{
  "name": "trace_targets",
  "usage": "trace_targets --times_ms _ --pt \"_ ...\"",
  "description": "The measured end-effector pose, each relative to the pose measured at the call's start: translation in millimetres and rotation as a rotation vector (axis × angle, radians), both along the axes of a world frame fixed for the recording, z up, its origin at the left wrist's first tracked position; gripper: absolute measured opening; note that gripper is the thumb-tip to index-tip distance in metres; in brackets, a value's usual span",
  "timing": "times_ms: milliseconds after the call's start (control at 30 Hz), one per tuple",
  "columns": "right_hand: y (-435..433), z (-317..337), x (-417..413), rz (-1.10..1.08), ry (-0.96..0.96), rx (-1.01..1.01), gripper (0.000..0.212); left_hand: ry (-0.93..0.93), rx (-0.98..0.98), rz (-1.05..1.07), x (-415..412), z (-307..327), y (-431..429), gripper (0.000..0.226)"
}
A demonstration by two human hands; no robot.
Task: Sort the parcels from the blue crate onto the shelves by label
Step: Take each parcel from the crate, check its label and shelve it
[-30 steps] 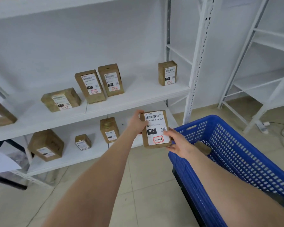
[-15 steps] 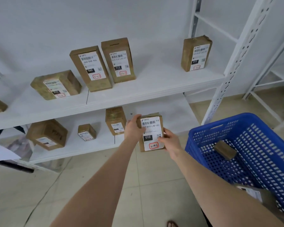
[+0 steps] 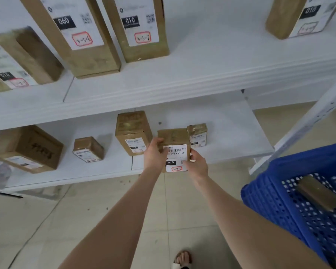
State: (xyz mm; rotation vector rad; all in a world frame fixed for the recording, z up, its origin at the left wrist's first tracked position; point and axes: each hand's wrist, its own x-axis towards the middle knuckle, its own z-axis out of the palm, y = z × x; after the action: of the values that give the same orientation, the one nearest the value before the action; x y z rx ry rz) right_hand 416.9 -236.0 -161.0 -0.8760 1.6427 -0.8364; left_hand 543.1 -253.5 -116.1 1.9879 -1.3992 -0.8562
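Note:
A brown cardboard parcel with a white label marked 010 and 3-4-6 stands upright at the front edge of the lower white shelf. My left hand grips its left side and my right hand grips its right side near the label's bottom corner. A taller parcel stands just left of it and a small parcel just behind on the right. The blue crate is at the lower right with one brown parcel lying inside.
The lower shelf also carries a big box and a small box on the left. The upper shelf holds several labelled parcels, among them 060 and 010. A white shelf post slants beside the crate. Tiled floor lies below.
The view has dropped and closed in on the shelves. Both hands have carried the parcel forward and down onto the lower shelf's front edge, beside the tall parcel.

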Motion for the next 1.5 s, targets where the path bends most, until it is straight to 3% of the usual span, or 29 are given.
trace_targets --times_ms 333,733,833,933,1067,1200,1500 --pt "-66 -97 17 0.010 0.071 -0.051 0.058 0.013 0.016 -0.054 18 -108 -55 0.042" --pt "-77 -130 16 0.142 0.134 -0.044 0.051 -0.043 0.034 -0.127 12 -138 -59 0.046" --pt "-74 -121 14 0.191 0.283 -0.058 0.058 -0.130 0.053 -0.201 10 -135 -56 0.056" --pt "-58 -104 12 0.235 0.608 -0.171 0.065 -0.298 0.092 -0.238 7 -129 -48 0.063" --pt "-52 -91 12 0.607 0.887 -0.375 0.071 -0.478 0.069 -0.367 2 -121 -42 0.070" --pt "-58 -94 20 0.823 1.022 -0.237 0.076 -0.565 0.161 -0.418 1 -124 -41 0.075" --pt "-73 -104 28 0.805 1.041 -0.199 0.070 -0.574 0.202 -0.440 6 -132 -59 0.077"
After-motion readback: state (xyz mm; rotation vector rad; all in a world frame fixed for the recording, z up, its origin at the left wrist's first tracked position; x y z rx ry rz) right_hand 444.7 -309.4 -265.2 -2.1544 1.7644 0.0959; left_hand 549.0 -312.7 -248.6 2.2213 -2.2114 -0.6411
